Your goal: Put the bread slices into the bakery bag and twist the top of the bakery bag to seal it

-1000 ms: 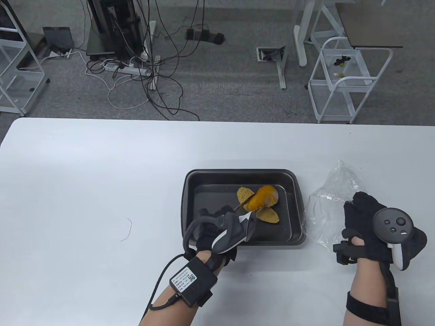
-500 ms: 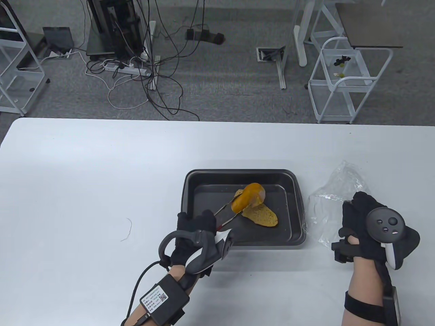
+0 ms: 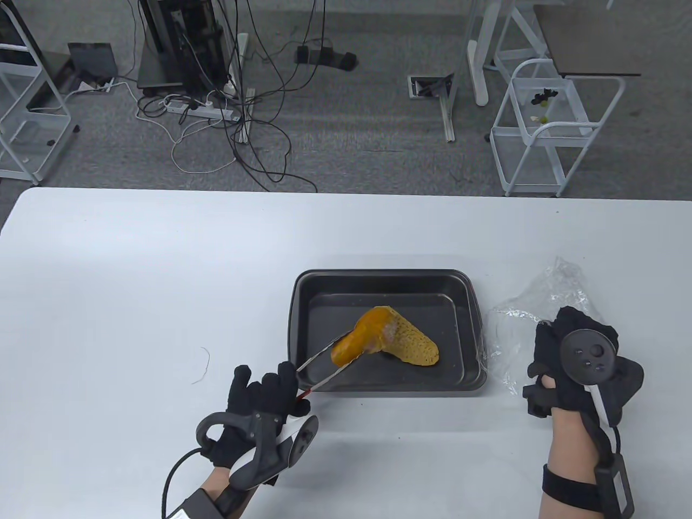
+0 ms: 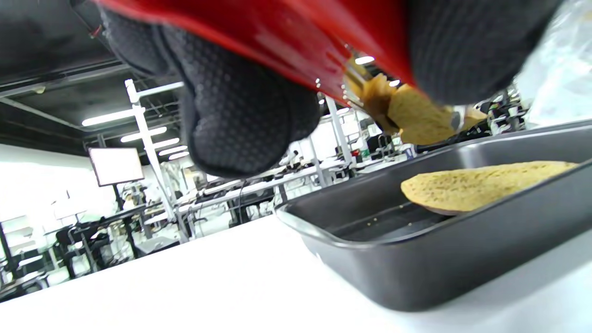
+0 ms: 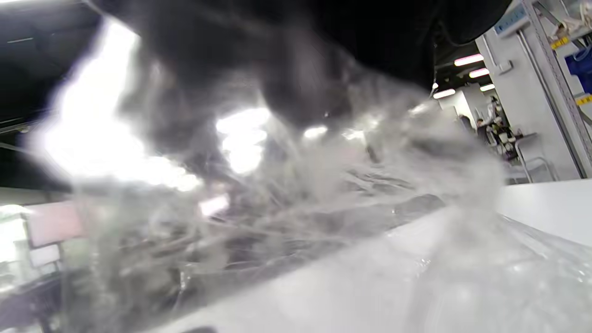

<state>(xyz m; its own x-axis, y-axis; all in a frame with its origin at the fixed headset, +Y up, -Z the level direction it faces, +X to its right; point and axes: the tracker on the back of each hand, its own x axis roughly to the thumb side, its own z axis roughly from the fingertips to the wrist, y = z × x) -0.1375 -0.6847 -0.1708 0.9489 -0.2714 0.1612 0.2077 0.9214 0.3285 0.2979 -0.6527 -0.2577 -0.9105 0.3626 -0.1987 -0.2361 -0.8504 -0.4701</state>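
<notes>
My left hand (image 3: 259, 403) grips red-handled metal tongs (image 3: 319, 373) near the table's front. The tongs clamp an orange-crusted bread slice (image 3: 359, 338), lifted over the black baking tray (image 3: 303, 303). Another flat yellow slice (image 3: 413, 346) lies in the tray; the left wrist view shows it (image 4: 481, 187) resting on the tray floor, with the held slice (image 4: 416, 120) above it. My right hand (image 3: 562, 351) grips the clear plastic bakery bag (image 3: 551, 289) right of the tray. The right wrist view is filled by blurred crinkled bag plastic (image 5: 323, 222).
The white table (image 3: 135, 270) stretches left and behind the tray. A thin loose thread (image 3: 203, 365) lies left of my left hand. Beyond the table's far edge are floor cables (image 3: 227, 119) and a white wire cart (image 3: 546, 124).
My left hand has drawn back and left toward the table's front, pulling the tong-held bread slice toward the tray's near-left side. My right hand shifted slightly left, still holding the bag.
</notes>
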